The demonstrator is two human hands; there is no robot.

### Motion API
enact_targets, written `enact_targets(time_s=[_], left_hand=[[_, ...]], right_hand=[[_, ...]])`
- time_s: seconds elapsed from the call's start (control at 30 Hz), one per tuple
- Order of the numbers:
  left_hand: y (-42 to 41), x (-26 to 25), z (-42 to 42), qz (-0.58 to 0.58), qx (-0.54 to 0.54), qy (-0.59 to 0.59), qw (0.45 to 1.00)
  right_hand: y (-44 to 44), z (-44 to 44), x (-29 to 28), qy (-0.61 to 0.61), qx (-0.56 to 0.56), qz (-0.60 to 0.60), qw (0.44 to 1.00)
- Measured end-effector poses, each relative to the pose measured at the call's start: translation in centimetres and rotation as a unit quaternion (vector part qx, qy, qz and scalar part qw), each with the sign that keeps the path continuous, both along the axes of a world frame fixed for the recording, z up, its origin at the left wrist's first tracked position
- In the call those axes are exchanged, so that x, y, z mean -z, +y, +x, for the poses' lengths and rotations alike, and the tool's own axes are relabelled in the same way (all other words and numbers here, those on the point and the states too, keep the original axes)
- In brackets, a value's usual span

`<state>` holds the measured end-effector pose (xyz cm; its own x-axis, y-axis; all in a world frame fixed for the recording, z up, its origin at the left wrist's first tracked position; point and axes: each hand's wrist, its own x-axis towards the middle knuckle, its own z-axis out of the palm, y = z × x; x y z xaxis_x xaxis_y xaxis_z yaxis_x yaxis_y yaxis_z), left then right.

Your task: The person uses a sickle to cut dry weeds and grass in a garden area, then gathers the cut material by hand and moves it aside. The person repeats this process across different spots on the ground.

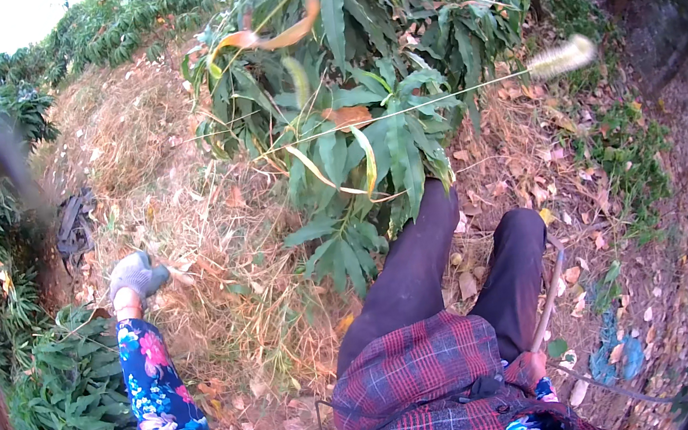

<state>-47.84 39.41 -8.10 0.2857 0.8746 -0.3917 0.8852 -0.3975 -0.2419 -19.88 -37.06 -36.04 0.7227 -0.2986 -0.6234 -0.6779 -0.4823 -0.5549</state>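
My left hand (138, 276), in a grey knit glove, reaches out to the left above dry straw. Its fingers look curled; a pale, blurred bit shows beside them, and I cannot tell whether it is held. Low on the right, my right hand (528, 366) grips the long wooden handle (550, 311) of a hooked tool, possibly a sickle. The tool's bent end (555, 242) rises beside my right knee. Before me stands a leafy green shrub (398, 133), its lower leaves overlapping my left leg (402, 266). A foxtail grass head (560, 57) crosses in front of it.
Dry cut grass (220, 233) and fallen leaves cover the slope. More leafy bushes (71, 396) line the left side. A dark crumpled sheet (75, 222) lies beyond my left hand. Blue scraps (615, 354) and a thin hose or cord (617, 388) lie at the right.
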Motion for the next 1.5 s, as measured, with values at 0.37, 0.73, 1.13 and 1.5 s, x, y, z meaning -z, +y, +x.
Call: enact_targets(time_s=[0.37,0.73,1.13,1.5], left_hand=[[-10.0,5.0,23.2,-0.155,0.248,-0.241,0.925],[-14.6,26.8,-12.7,-0.262,-0.087,0.082,0.958],[-18.0,16.5,-3.6,-0.28,0.117,-0.01,0.953],[-27.0,-4.6,22.9,-0.136,0.493,-0.499,0.699]], right_hand=[[-1.2,1.3,-0.5,-0.014,-0.031,-0.027,0.999],[0.1,0.8,0.2,-0.016,-0.016,-0.038,0.999],[2.6,1.0,-4.3,0.034,-0.015,-0.022,0.999],[-0.6,-2.3,-1.8,-0.02,0.153,0.253,0.955]])
